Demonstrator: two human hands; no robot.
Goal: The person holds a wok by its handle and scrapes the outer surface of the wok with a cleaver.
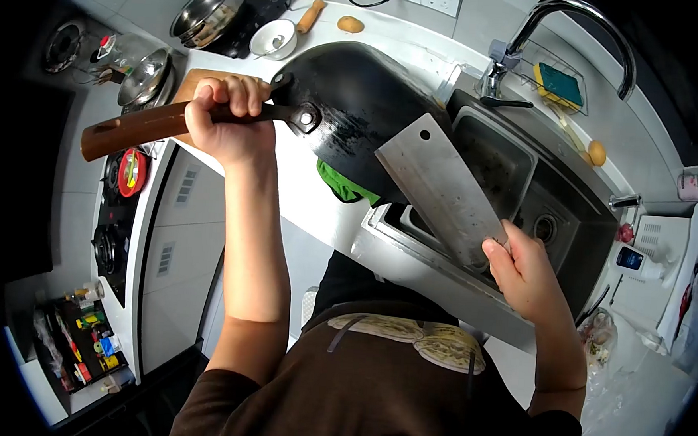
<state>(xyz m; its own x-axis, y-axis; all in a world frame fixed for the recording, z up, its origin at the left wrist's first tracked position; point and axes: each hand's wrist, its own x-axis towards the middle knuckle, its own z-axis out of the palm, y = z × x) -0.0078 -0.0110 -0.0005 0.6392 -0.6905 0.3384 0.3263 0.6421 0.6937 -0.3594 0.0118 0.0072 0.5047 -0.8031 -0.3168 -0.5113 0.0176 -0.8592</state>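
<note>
My left hand (pixel 233 119) is closed round the handle of a black wok (pixel 360 99), near where the brown grip meets the metal. The wok is tilted, its dark, scuffed underside facing me, over the counter and the sink's left edge. My right hand (pixel 525 273) grips a cleaver (pixel 444 188) at its lower end, the handle hidden in my fingers. Its broad blade points up and left, and its upper part overlaps the wok's right side; whether they touch I cannot tell. A green cloth (pixel 339 183) shows below the wok.
The steel sink (pixel 586 256) lies right of the wok, with a curved faucet (pixel 630 59) behind it. A white bowl (pixel 273 39), a steel pot (pixel 207 13) and a potato (pixel 350 24) are at the back. A wooden board (pixel 191 88) is behind my left hand.
</note>
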